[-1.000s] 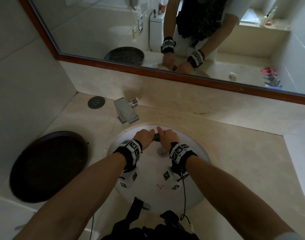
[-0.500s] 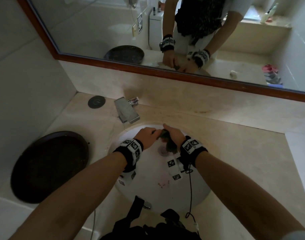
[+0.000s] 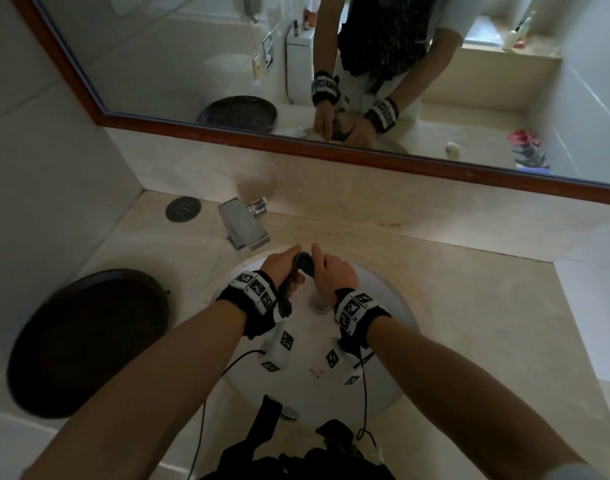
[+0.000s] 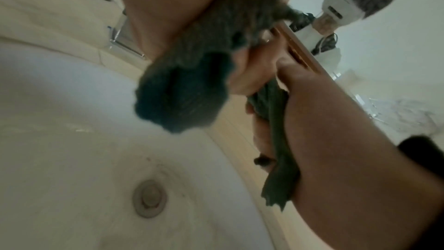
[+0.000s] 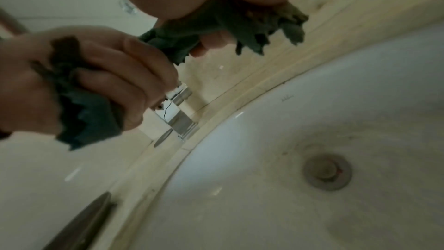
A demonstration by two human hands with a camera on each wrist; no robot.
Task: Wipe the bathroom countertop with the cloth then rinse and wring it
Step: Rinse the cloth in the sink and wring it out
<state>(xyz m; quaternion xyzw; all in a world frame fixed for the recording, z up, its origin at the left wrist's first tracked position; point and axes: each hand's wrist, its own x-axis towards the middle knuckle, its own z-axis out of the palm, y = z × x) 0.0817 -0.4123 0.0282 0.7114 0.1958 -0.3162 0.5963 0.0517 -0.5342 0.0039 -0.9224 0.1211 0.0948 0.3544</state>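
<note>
Both hands hold a twisted dark green cloth [image 3: 305, 264] over the white sink basin [image 3: 383, 344], just in front of the faucet [image 3: 242, 230]. My left hand [image 3: 281, 266] grips one end, and a loose tail hangs down beside that wrist. My right hand [image 3: 333, 277] grips the other end, thumb up. In the left wrist view the cloth [image 4: 182, 92] bunches out of my palm and runs into the right hand [image 4: 312, 121]. The right wrist view shows the left hand [image 5: 108, 83] with fingers curled round the cloth [image 5: 88, 121]. No water runs from the faucet [image 5: 177, 117].
The drain [image 3: 319, 303] lies below the hands. Beige countertop [image 3: 469, 306] surrounds the basin. A dark oval tray [image 3: 85, 341] sits at the left, a small black disc [image 3: 183, 209] behind it. The mirror [image 3: 435, 81] with a wooden frame runs along the back wall.
The hands have twisted the cloth against each other. The right wrist has turned back and the cloth's loose tail, earlier under the right hand, now hangs by the left wrist.
</note>
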